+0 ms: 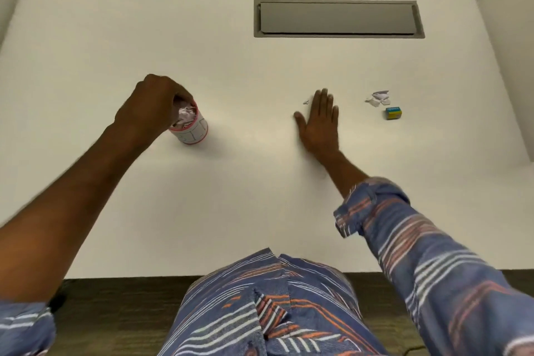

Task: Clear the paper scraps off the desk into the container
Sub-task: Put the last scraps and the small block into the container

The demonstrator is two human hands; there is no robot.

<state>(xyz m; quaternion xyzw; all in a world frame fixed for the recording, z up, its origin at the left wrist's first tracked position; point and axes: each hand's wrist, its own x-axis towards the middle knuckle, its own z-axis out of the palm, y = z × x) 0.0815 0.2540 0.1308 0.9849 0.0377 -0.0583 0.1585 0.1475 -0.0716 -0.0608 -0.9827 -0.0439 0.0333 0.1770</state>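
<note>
A small round container point(193, 133) with a red rim and white side stands on the white desk point(245, 182), left of centre. Crumpled paper point(186, 116) fills its mouth. My left hand point(153, 104) hovers over its rim with the fingers curled down into the opening; whether they hold paper is hidden. My right hand point(319, 121) lies flat and open on the desk, fingers together. One small paper scrap point(306, 100) lies just beyond its fingertips on the left. A little pile of paper scraps point(378, 98) lies further right.
A small blue and yellow box point(393, 113) sits just in front of the scrap pile. A grey recessed cable hatch point(338, 18) is set into the back of the desk. Partition walls close the back and sides. The desk's front edge is by my body.
</note>
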